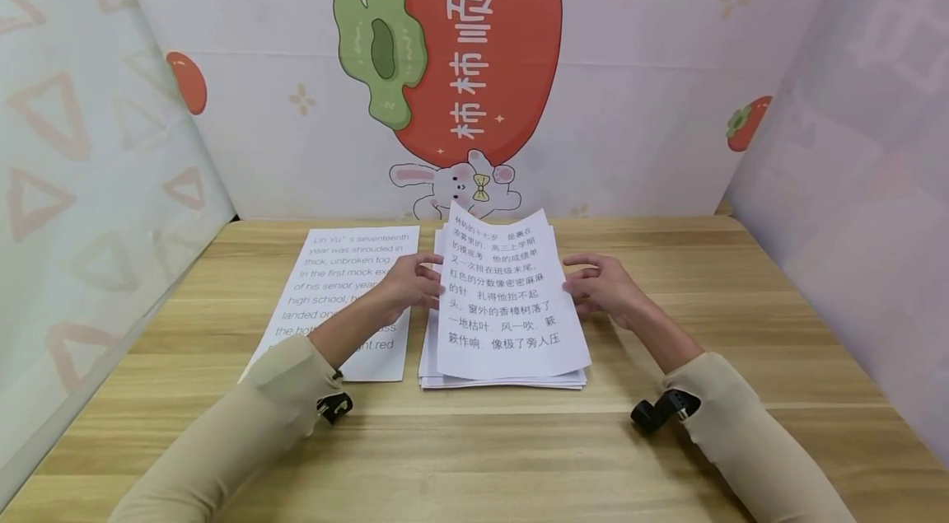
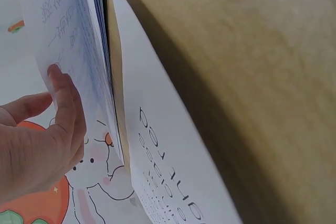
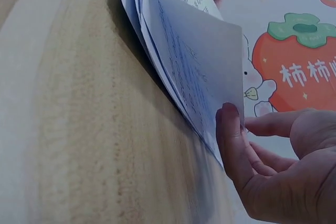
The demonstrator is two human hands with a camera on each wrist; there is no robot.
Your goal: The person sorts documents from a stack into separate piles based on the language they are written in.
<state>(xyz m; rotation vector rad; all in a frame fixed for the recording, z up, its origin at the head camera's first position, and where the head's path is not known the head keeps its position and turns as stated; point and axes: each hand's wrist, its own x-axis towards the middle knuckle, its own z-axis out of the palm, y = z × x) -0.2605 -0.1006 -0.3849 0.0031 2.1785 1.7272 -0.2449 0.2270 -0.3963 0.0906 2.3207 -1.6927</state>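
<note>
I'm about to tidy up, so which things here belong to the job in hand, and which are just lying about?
Likely the job:
Chinese-text sheet, pinched by left hand and right hand
Paper stack beneath it

Seemingly lying about:
English-text sheet, held by neither hand, though it may belong

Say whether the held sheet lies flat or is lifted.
Lifted: the sheet curves off the pile, left hand and right hand pinching it.

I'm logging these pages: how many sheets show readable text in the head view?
2: the English sheet at left, and the Chinese sheet between left hand and right hand; stacked sheets beneath may hide more.
</note>
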